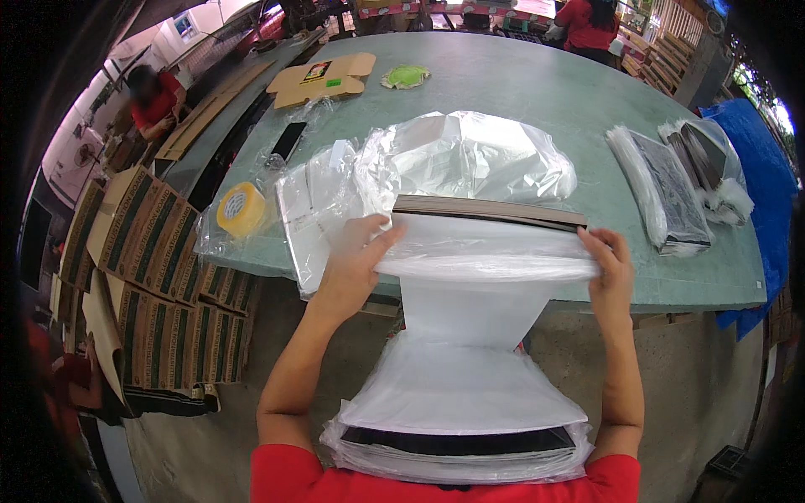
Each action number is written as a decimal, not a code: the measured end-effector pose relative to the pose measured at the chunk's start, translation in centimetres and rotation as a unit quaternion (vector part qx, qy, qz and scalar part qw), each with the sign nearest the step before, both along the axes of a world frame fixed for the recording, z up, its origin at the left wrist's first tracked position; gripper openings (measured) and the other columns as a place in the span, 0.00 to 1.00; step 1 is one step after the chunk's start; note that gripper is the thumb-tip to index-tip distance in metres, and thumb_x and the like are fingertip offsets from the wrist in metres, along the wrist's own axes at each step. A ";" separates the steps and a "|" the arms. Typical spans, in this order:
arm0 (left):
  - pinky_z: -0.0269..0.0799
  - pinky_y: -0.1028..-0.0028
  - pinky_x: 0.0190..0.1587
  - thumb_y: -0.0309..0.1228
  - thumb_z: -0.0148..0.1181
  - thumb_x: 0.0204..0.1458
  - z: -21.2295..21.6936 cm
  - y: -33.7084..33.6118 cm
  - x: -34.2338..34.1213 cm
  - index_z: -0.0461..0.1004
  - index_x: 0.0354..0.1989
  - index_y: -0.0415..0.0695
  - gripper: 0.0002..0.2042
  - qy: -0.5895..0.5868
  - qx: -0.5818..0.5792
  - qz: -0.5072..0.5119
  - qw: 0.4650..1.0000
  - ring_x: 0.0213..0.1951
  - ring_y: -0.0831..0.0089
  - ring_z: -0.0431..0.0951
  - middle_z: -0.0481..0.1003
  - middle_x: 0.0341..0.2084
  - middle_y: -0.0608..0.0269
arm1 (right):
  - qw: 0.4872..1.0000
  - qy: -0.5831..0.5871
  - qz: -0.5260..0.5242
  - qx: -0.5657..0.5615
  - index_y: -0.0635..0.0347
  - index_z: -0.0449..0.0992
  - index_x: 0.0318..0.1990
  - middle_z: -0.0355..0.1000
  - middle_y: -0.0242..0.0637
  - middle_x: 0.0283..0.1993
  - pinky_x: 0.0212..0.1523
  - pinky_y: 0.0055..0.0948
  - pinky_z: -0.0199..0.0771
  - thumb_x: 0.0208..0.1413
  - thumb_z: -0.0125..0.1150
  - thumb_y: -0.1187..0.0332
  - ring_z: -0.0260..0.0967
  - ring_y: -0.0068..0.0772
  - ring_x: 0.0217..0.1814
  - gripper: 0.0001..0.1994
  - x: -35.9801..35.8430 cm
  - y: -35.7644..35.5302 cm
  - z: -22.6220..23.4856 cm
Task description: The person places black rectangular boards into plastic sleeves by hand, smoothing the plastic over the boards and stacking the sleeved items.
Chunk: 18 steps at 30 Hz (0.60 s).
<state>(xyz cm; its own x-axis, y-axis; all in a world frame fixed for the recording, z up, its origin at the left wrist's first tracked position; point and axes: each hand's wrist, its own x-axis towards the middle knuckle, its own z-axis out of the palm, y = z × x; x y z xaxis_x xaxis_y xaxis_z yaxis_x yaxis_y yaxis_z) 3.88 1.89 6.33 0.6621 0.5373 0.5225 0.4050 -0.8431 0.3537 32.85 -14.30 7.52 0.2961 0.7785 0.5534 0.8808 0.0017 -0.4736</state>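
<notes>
At the table's near edge, a stack of thin boards (495, 210) with brown edges shows out of clear plastic wrapping (495, 251). My left hand (362, 256) grips the left end of this wrapped stack. My right hand (610, 256) holds its right corner, fingers bent over the edge. Behind it a large, crumpled clear plastic bag (470, 155) lies puffed up. Below, a white sheet (474, 310) hangs down from the stack toward my lap. Against my body rests another plastic-wrapped bundle (470, 402), with a black layer showing in its opening.
On the green table (537, 75) are yellow tape (241, 210), a phone (289, 141), a flattened cardboard box (323, 80), a green round item (406, 76) and wrapped packs (658, 189). Cardboard boxes (159, 285) stand at left. People in red work nearby.
</notes>
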 end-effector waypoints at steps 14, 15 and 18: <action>0.67 0.75 0.35 0.10 0.47 0.24 2.0 -2.3 -3.0 0.72 0.36 0.43 0.25 -0.052 -0.048 -0.018 0.997 0.34 0.66 0.70 0.69 0.31 0.59 | 0.999 -0.031 0.006 0.022 0.60 0.73 0.34 0.64 0.41 0.40 0.37 0.25 0.65 0.30 0.49 0.90 0.65 0.36 0.40 0.20 -1.8 -2.4 0.2; 0.67 0.76 0.34 0.10 0.49 0.25 1.8 -2.4 -3.3 0.73 0.35 0.43 0.23 -0.077 -0.089 -0.030 0.993 0.32 0.67 0.71 0.70 0.29 0.59 | 0.999 -0.021 0.004 0.038 0.60 0.73 0.33 0.65 0.41 0.39 0.37 0.25 0.65 0.30 0.50 0.89 0.65 0.35 0.40 0.19 -1.9 -2.3 0.4; 0.68 0.76 0.32 0.10 0.51 0.30 2.8 -2.1 -4.1 0.72 0.33 0.40 0.18 -0.080 -0.218 -0.130 0.964 0.29 0.69 0.72 0.71 0.25 0.59 | 0.996 0.078 0.035 0.007 0.63 0.73 0.30 0.68 0.41 0.35 0.33 0.22 0.65 0.30 0.54 0.88 0.66 0.32 0.38 0.15 -0.3 -3.1 0.8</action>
<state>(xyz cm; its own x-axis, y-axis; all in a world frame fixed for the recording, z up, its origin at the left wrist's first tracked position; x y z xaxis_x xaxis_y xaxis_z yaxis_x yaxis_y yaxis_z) -0.20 -0.21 9.15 0.7335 0.5555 0.3917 0.1110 -0.6664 0.7373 32.56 -17.35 8.34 0.3240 0.7925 0.5167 0.7938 0.0694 -0.6043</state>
